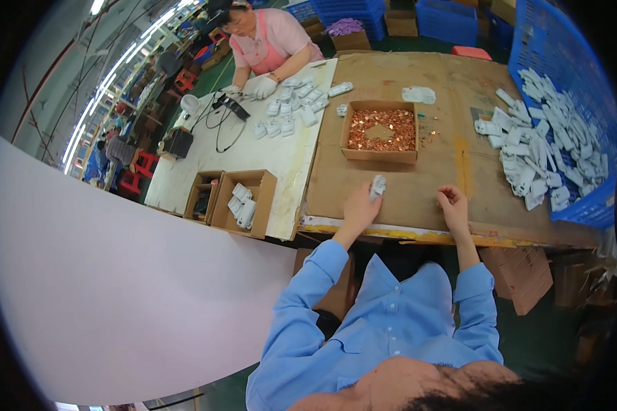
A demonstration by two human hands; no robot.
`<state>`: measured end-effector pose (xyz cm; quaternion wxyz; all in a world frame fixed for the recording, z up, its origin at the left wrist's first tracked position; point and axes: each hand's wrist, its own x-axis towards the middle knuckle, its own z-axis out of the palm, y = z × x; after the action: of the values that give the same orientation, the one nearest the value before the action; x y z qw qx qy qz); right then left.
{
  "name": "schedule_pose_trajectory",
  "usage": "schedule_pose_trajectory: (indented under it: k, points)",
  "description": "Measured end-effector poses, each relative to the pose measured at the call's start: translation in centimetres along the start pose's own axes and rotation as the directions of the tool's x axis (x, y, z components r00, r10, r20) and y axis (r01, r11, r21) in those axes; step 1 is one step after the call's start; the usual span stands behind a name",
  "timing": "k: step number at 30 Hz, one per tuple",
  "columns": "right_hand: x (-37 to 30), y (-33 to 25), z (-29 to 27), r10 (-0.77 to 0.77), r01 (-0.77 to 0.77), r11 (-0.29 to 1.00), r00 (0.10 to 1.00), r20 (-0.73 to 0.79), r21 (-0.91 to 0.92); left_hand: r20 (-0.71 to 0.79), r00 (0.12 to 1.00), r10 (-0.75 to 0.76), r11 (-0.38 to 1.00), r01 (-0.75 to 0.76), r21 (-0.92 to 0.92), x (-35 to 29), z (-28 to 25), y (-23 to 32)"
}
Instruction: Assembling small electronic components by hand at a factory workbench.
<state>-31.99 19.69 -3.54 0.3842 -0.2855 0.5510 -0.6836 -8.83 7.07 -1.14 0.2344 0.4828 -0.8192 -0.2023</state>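
My left hand, near the table's front edge, is closed around a small white plastic housing, which points up out of the fingers. To its right, my right hand hovers over the cardboard table cover with thumb and fingertips pinched together. Whatever those fingertips hold, if anything, is too small to make out. Beyond both hands stands a shallow cardboard box full of small copper-coloured metal pieces. A few loose pieces lie to the right of that box.
At right, a tipped blue crate spills many white plastic parts onto the table. A co-worker in white gloves works at far left beside white housings and a black cable. A cardboard box holding white parts sits at left.
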Motion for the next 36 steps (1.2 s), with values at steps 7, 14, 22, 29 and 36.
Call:
schedule_pose_trajectory:
  k: [7, 14, 22, 29, 36]
  points:
    - [-0.6, 1.2, 0.4, -0.133, 0.129, 0.984, 0.991, -0.024, -0.124, 0.121, 0.980, 0.156, 0.985, -0.145, -0.098, -1.4, 1.7, 4.7]
    - [-1.3, 0.8, 1.1, -0.150, 0.148, 0.988, 0.988, -0.040, -0.042, 0.361, 0.932, -0.029, 0.437, 0.337, -0.834, -4.6, 1.1, 7.0]
    - [-5.5, 0.8, -0.5, -0.158, 0.158, 0.987, 0.985, -0.067, -0.008, 0.383, 0.922, 0.063, 0.308, 0.347, -0.886, -9.2, 1.1, 9.2]
    - [-10.5, -6.9, 5.5, -0.169, 0.215, 0.902, 0.974, 0.151, -0.374, 0.312, 0.949, -0.039, 0.536, 0.283, -0.795, -10.0, -2.0, 9.5]
    - [-11.1, -7.3, 5.4, -0.210, 0.255, 0.807, 0.967, 0.145, -0.533, 0.235, 0.969, 0.072, 0.698, 0.119, -0.706, -11.1, -2.5, 10.6]
